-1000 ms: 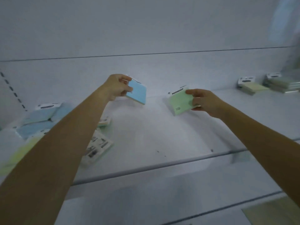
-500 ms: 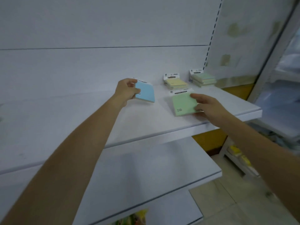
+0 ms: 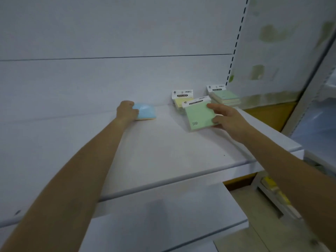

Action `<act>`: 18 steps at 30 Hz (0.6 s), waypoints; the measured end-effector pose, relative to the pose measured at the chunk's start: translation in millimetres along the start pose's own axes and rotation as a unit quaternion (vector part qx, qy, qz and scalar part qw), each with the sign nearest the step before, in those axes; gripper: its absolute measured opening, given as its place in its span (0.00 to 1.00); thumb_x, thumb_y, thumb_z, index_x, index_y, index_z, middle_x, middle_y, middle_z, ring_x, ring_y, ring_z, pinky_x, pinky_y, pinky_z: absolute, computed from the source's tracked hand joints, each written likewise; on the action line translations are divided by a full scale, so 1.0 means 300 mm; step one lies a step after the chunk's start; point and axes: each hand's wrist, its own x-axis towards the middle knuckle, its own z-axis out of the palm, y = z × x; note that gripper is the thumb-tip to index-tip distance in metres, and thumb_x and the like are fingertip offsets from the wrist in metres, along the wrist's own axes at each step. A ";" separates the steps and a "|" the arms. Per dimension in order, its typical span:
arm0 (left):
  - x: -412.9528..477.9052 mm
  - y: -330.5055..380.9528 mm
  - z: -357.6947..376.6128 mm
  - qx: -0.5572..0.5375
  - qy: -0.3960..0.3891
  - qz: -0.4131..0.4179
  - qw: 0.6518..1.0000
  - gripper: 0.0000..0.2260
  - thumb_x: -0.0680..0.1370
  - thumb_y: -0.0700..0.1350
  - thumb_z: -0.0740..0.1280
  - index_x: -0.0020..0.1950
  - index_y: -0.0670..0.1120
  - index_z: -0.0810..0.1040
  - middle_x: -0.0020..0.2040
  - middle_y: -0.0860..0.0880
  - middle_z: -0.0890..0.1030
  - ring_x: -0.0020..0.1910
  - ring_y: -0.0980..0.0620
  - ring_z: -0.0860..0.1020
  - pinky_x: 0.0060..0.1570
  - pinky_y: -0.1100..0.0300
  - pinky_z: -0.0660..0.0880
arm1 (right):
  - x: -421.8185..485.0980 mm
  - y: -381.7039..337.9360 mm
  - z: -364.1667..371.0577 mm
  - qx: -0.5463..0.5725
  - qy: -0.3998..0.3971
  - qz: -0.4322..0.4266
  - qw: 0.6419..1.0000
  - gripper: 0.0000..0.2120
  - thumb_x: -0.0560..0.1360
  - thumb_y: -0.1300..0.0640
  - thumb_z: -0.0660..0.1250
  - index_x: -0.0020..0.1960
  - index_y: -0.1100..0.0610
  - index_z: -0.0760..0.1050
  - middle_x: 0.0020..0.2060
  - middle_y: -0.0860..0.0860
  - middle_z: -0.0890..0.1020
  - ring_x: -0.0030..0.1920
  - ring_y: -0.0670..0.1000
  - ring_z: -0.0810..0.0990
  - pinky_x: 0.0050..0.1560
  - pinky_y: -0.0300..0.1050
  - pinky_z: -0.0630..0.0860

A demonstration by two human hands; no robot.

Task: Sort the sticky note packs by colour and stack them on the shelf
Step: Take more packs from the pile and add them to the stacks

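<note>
My left hand (image 3: 126,110) grips a blue sticky note pack (image 3: 146,111) low over the white shelf (image 3: 163,151), near the back wall. My right hand (image 3: 227,118) holds a green sticky note pack (image 3: 199,113) by its right edge, tilted just above the shelf. Behind the green pack lies a yellow pack pile (image 3: 180,100) with a white header card. A stack of green packs (image 3: 224,97) sits in the back right corner.
The shelf's front edge (image 3: 181,179) runs across the middle, with a lower white shelf (image 3: 172,215) beneath it. A slotted upright (image 3: 236,42) marks the shelf's right end. Another rack with yellow items (image 3: 276,193) stands low at the right.
The view swung right along the shelf. Both hands carried their packs rightward and down toward the back; the blue pack now sits low over the shelf, the green one nearer the yellow pile.
</note>
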 end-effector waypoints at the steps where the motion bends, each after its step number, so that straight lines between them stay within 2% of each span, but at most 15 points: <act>1: 0.009 -0.009 0.004 0.041 -0.001 0.014 0.999 0.19 0.75 0.38 0.64 0.66 0.36 0.71 0.67 0.37 0.72 0.66 0.41 0.71 0.66 0.55 0.65 | 0.030 -0.006 0.004 0.003 -0.004 -0.004 1.000 0.24 0.73 0.75 0.55 0.66 0.61 0.70 0.65 0.56 0.72 0.55 0.52 0.73 0.50 0.44 0.77; 4: 0.020 -0.017 0.022 0.124 -0.013 0.042 0.991 0.16 0.77 0.38 0.60 0.64 0.34 0.72 0.67 0.36 0.72 0.67 0.39 0.70 0.65 0.55 0.64 | 0.107 -0.026 0.005 0.011 -0.017 -0.018 1.000 0.24 0.73 0.75 0.55 0.66 0.62 0.69 0.66 0.56 0.71 0.56 0.52 0.73 0.54 0.46 0.77; 8: 0.037 -0.001 0.027 0.200 -0.029 0.056 0.978 0.15 0.78 0.38 0.58 0.63 0.34 0.74 0.66 0.34 0.73 0.66 0.37 0.70 0.64 0.53 0.66 | 0.207 -0.050 -0.018 0.019 -0.022 -0.034 0.999 0.23 0.73 0.75 0.55 0.66 0.61 0.69 0.65 0.59 0.72 0.56 0.53 0.73 0.46 0.39 0.78; 11: 0.034 0.006 0.030 0.249 -0.035 0.060 0.966 0.16 0.79 0.39 0.58 0.65 0.35 0.71 0.66 0.34 0.71 0.68 0.38 0.66 0.65 0.54 0.63 | 0.279 -0.061 -0.068 0.017 0.005 -0.050 0.999 0.24 0.73 0.75 0.55 0.66 0.60 0.69 0.58 0.54 0.73 0.55 0.52 0.73 0.40 0.33 0.78; 13: 0.010 0.031 0.049 0.253 -0.003 0.106 0.961 0.16 0.78 0.40 0.58 0.66 0.37 0.70 0.66 0.35 0.71 0.68 0.39 0.65 0.65 0.53 0.62 | 0.332 -0.058 -0.118 0.014 0.036 -0.051 0.998 0.24 0.73 0.74 0.56 0.66 0.60 0.70 0.57 0.54 0.74 0.54 0.51 0.73 0.40 0.33 0.76; 15: -0.043 0.093 0.086 0.231 0.011 0.187 0.955 0.15 0.78 0.40 0.59 0.65 0.40 0.72 0.65 0.38 0.72 0.67 0.40 0.67 0.65 0.51 0.63 | 0.377 -0.052 -0.173 -0.002 0.066 -0.046 0.997 0.23 0.73 0.73 0.56 0.66 0.60 0.70 0.58 0.55 0.74 0.54 0.51 0.73 0.41 0.34 0.76; 18: -0.154 0.211 0.177 0.225 -0.073 0.286 0.929 0.14 0.79 0.43 0.59 0.63 0.44 0.74 0.62 0.42 0.75 0.64 0.43 0.71 0.65 0.52 0.67 | 0.422 -0.038 -0.244 -0.024 0.107 -0.031 0.993 0.21 0.74 0.71 0.56 0.66 0.60 0.70 0.64 0.58 0.74 0.56 0.54 0.75 0.46 0.40 0.77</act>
